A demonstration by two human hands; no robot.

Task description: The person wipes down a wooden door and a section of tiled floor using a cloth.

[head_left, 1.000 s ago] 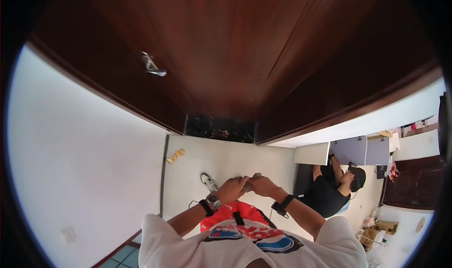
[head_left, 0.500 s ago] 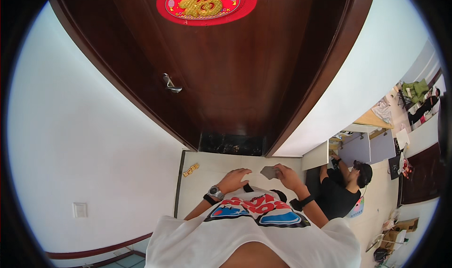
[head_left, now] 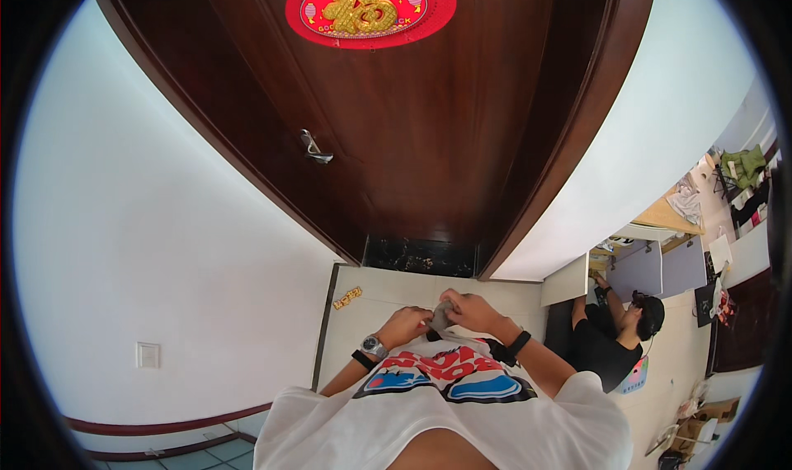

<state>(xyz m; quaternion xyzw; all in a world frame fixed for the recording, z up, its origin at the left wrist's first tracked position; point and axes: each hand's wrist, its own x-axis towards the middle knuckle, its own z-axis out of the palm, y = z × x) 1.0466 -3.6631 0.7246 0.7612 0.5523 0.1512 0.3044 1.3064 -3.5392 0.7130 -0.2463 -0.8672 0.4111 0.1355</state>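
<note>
A small grey piece, seemingly a crumpled cloth (head_left: 442,316), is in front of my chest. My right hand (head_left: 472,309) grips it from the right, fingers closed. On its left side, my left hand (head_left: 407,325) pinches its edge, the fingertips partly hidden. A metal watch and a dark band are on my left wrist, and a black band is on my right. Ahead stands a dark brown door (head_left: 412,132) with a silver handle (head_left: 315,148) and a red oval decoration (head_left: 396,26) bearing gold raised lettering.
A gold ornament strip (head_left: 348,297) lies on the pale tiled floor by the left wall. At right, a person in black (head_left: 606,346) sits low beside a cabinet with open doors (head_left: 635,268). A black stone threshold (head_left: 421,257) runs under the door. A switch (head_left: 148,355) is on the left wall.
My right hand has moved left, bringing the grey cloth to my left hand, which now pinches it too. The cloth looks more bunched. The view has shifted slightly.
</note>
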